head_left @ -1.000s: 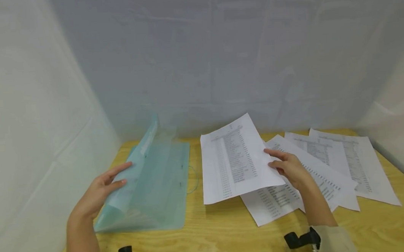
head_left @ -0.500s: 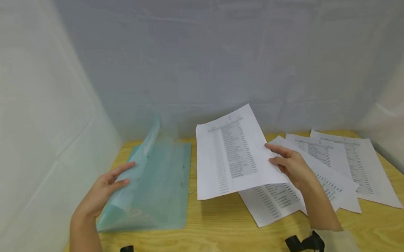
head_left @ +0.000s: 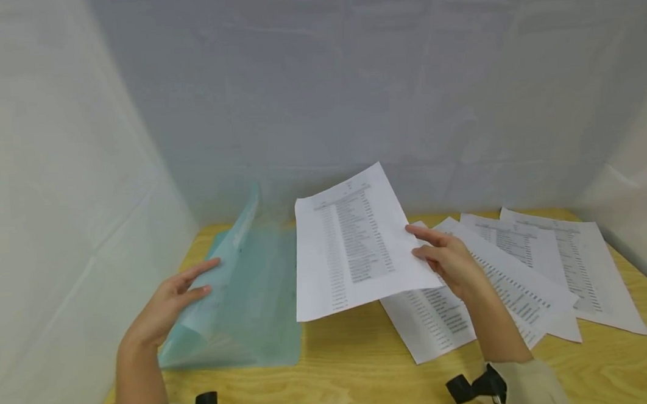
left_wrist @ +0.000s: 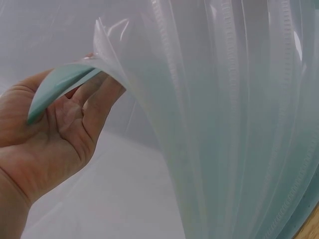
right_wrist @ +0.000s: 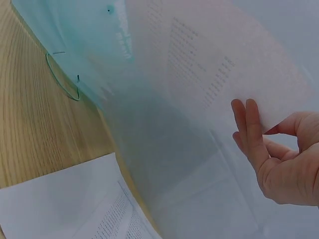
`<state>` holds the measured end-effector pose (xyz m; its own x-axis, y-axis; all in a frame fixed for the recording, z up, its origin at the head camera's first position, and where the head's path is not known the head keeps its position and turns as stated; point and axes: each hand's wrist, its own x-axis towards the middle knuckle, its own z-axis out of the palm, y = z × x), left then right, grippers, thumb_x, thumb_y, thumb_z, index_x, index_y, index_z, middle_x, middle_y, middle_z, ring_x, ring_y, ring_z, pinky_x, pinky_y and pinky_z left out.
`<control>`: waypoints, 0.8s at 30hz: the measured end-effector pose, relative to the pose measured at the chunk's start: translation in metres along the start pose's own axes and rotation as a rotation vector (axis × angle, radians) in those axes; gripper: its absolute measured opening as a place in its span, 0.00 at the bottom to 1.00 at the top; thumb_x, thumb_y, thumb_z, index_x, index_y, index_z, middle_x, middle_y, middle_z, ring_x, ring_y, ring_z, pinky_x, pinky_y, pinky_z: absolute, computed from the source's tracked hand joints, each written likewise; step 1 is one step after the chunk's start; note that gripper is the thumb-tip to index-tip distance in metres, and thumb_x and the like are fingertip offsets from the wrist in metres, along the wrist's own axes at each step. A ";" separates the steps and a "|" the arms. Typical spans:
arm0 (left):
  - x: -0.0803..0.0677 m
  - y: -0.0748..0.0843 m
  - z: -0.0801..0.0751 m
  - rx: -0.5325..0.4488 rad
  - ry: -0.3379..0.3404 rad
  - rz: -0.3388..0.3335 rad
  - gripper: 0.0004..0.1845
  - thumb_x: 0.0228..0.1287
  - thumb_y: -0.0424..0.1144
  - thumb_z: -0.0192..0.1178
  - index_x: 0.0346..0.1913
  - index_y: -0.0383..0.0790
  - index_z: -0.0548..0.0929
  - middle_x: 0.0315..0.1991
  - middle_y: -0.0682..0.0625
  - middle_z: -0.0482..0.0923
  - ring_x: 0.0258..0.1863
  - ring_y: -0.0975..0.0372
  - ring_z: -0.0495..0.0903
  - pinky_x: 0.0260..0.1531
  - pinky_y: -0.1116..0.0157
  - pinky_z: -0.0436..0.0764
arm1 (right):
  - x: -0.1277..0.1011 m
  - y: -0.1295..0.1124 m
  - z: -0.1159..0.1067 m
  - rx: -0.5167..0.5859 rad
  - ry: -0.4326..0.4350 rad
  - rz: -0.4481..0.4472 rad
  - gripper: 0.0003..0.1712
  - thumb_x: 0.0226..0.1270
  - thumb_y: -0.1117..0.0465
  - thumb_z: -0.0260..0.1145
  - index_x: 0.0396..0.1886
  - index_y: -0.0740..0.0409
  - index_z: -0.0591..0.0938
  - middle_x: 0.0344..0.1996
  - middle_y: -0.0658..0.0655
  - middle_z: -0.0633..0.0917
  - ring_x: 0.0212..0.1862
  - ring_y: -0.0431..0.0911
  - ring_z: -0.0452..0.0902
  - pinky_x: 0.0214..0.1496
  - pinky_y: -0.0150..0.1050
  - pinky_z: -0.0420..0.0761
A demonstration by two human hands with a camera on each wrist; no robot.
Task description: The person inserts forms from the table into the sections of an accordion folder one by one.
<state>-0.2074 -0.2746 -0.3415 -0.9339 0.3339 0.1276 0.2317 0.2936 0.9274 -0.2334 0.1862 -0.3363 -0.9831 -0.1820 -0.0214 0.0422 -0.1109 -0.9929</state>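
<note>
My left hand [head_left: 170, 307] grips the lifted cover and clear pockets of a teal display folder [head_left: 269, 327], which curve upward at its left side. In the left wrist view, the translucent pockets [left_wrist: 199, 124] fan out beside the left hand [left_wrist: 55, 129]. My right hand [head_left: 447, 256] pinches a printed sheet of paper [head_left: 353, 243] by its right edge, between thumb and fingers. Tilted above the table, the sheet overlaps the folder's right edge in the head view. In the right wrist view, the right hand [right_wrist: 284, 149] holds the sheet's corner, and faint print shows through.
Several printed sheets [head_left: 596, 273] lie fanned out on the wooden table [head_left: 344, 384] at the right. An elastic loop [right_wrist: 62, 84] sticks out from the folder's edge. White sheeting [head_left: 318, 92] stands behind the table and along both sides.
My right hand has carried the sheet left and slightly up, so that it now covers the folder's right edge and elastic loop in the head view. The left hand has barely shifted.
</note>
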 end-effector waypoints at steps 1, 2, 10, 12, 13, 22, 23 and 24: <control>0.000 0.000 0.000 0.001 0.000 0.001 0.27 0.68 0.37 0.52 0.67 0.32 0.61 0.69 0.38 0.49 0.68 0.48 0.37 0.56 0.38 0.44 | 0.001 -0.001 0.002 -0.008 -0.003 -0.004 0.31 0.64 0.71 0.56 0.67 0.64 0.62 0.64 0.63 0.62 0.40 0.42 0.78 0.36 0.34 0.78; 0.000 0.000 0.000 -0.001 0.000 0.000 0.27 0.68 0.37 0.52 0.67 0.32 0.61 0.69 0.38 0.49 0.68 0.48 0.37 0.56 0.38 0.44 | 0.002 -0.003 0.004 -0.014 -0.007 -0.009 0.31 0.64 0.71 0.56 0.67 0.64 0.63 0.65 0.63 0.61 0.40 0.42 0.78 0.37 0.34 0.78; 0.000 0.001 0.000 0.007 0.005 0.003 0.27 0.68 0.38 0.52 0.67 0.33 0.62 0.69 0.38 0.48 0.68 0.48 0.37 0.57 0.39 0.45 | 0.011 -0.011 0.021 -0.046 -0.019 -0.034 0.30 0.63 0.72 0.56 0.66 0.65 0.65 0.64 0.63 0.61 0.38 0.41 0.77 0.35 0.33 0.78; 0.000 0.001 0.000 0.005 0.005 0.002 0.27 0.68 0.38 0.52 0.67 0.32 0.61 0.69 0.38 0.48 0.68 0.48 0.37 0.57 0.39 0.45 | 0.014 -0.012 0.026 -0.046 -0.019 -0.030 0.29 0.62 0.73 0.56 0.65 0.65 0.66 0.59 0.65 0.67 0.38 0.42 0.77 0.35 0.33 0.78; 0.000 0.002 0.000 0.003 0.006 0.001 0.27 0.68 0.38 0.52 0.67 0.32 0.61 0.69 0.38 0.48 0.68 0.48 0.37 0.57 0.39 0.45 | 0.016 -0.012 0.029 -0.049 -0.018 -0.028 0.29 0.62 0.73 0.56 0.65 0.64 0.66 0.58 0.65 0.69 0.38 0.42 0.77 0.35 0.33 0.78; -0.001 0.007 0.003 0.005 0.004 0.008 0.27 0.68 0.36 0.52 0.67 0.30 0.60 0.69 0.38 0.48 0.68 0.47 0.38 0.57 0.39 0.45 | 0.033 -0.011 0.046 -0.053 -0.022 0.002 0.28 0.61 0.73 0.56 0.64 0.65 0.68 0.56 0.65 0.72 0.36 0.43 0.78 0.34 0.34 0.78; -0.002 0.007 0.003 0.007 0.005 0.007 0.27 0.68 0.36 0.52 0.67 0.30 0.60 0.69 0.38 0.48 0.68 0.47 0.38 0.57 0.39 0.45 | 0.034 -0.011 0.048 -0.058 -0.023 0.005 0.28 0.61 0.73 0.56 0.64 0.65 0.68 0.55 0.65 0.73 0.36 0.43 0.78 0.34 0.34 0.78; -0.002 0.007 0.002 0.008 0.005 0.004 0.27 0.68 0.36 0.52 0.67 0.30 0.60 0.69 0.38 0.47 0.68 0.47 0.37 0.57 0.39 0.45 | 0.035 -0.011 0.049 -0.063 -0.024 0.008 0.28 0.61 0.72 0.56 0.64 0.64 0.68 0.54 0.65 0.73 0.36 0.43 0.78 0.34 0.34 0.78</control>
<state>-0.2035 -0.2710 -0.3365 -0.9342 0.3309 0.1332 0.2377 0.2991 0.9241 -0.2597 0.1329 -0.3202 -0.9782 -0.2057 -0.0279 0.0384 -0.0474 -0.9981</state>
